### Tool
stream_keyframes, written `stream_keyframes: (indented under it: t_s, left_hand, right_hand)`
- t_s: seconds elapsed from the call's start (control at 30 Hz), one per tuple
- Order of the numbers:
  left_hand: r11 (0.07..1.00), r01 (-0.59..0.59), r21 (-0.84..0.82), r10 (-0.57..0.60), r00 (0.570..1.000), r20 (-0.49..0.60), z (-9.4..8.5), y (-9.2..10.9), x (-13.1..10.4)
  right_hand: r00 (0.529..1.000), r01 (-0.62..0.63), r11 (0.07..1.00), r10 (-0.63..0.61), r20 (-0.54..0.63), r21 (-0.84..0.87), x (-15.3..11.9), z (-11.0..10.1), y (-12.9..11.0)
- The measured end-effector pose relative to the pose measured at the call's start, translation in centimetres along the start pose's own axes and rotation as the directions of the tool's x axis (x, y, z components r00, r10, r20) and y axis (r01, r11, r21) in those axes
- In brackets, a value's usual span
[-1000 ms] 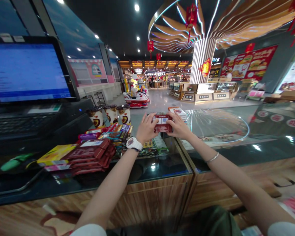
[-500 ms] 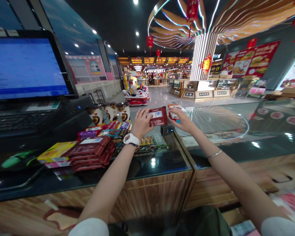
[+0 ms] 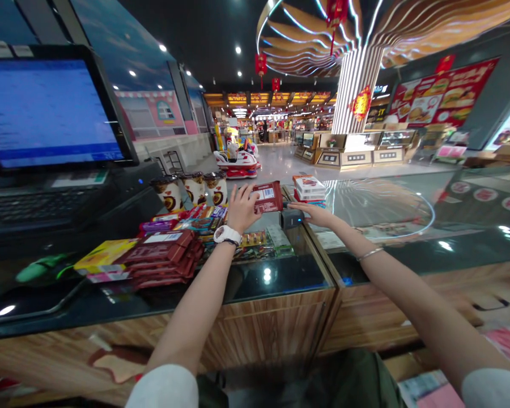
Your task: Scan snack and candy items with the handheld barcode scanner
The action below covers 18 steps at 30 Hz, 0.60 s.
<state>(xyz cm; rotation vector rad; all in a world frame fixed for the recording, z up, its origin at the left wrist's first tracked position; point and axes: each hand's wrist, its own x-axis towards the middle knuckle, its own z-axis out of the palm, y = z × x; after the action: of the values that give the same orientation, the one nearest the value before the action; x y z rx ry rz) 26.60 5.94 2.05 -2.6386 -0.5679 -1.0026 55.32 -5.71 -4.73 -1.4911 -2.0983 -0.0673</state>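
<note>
My left hand is closed around one end of a dark red-brown snack packet. A white barcode label faces me, and the packet is held above the counter. Close to its right end stands a small black barcode scanner with a blue light. My right hand reaches over the scanner with fingers stretched out flat; whether they touch it I cannot tell. Left of my left wrist lies a stack of similar brown packets, beside yellow boxes. Several colourful snack bars lie behind the stack.
Lidded cups stand behind the snacks. A monitor and keyboard fill the left. Small stacked boxes sit beyond my right hand on the glass counter. A green object lies at the left.
My left hand has moved the packet slightly left. My right hand has come down from beside the packet to the scanner. The view has shifted a little.
</note>
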Motion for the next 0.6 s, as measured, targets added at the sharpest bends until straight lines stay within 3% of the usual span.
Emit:
stream_keyframes:
  t_s: [0.27, 0.6]
  left_hand:
    - [1.000, 0.008, -0.007, -0.008, 1.000, 0.022, 0.3, -0.3, -0.2]
    - [0.999, 0.004, 0.040, -0.004, 1.000, 0.002, 0.5, -0.4, -0.3]
  right_hand:
    - [0.998, -0.020, 0.971, 0.006, 0.055, 0.240, 0.6, 1.1, 0.8]
    - [0.987, 0.138, 0.989, -0.142, 0.070, 0.057, 1.4, 1.9, -2.8]
